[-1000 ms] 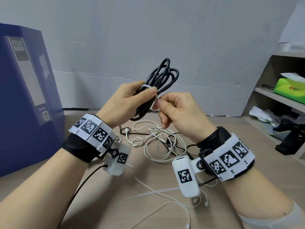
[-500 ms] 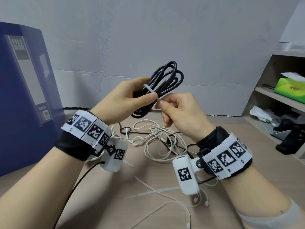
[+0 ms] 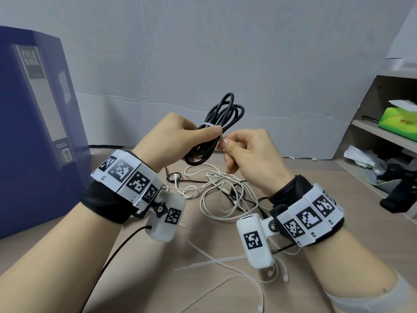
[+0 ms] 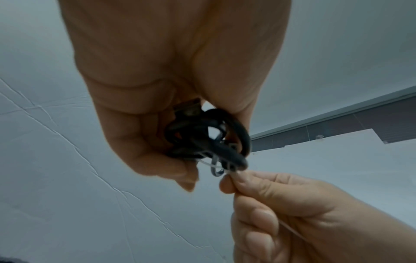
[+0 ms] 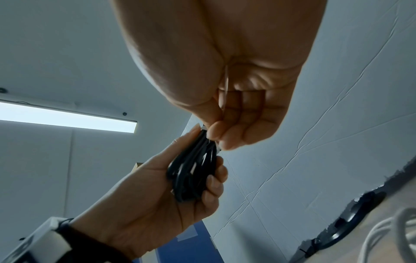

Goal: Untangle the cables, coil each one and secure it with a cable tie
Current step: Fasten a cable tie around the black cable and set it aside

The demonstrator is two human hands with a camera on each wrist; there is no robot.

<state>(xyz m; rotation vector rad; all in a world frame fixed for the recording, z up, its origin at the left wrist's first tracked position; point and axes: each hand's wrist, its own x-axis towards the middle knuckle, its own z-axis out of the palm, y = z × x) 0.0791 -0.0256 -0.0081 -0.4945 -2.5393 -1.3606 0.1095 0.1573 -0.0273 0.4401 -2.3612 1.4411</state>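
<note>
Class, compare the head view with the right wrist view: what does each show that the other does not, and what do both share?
Only the head view shows the tangled white cables and spare cable ties on the table, plus the blue file box. Only the right wrist view shows the ceiling light. Both show the left hand holding the black cable coil while the right hand pinches the white cable tie around it.

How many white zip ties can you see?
4 that I can tell: one tie round the black coil, its tail pinched by the right hand; three loose on the table. More may hide under the arms.
</note>
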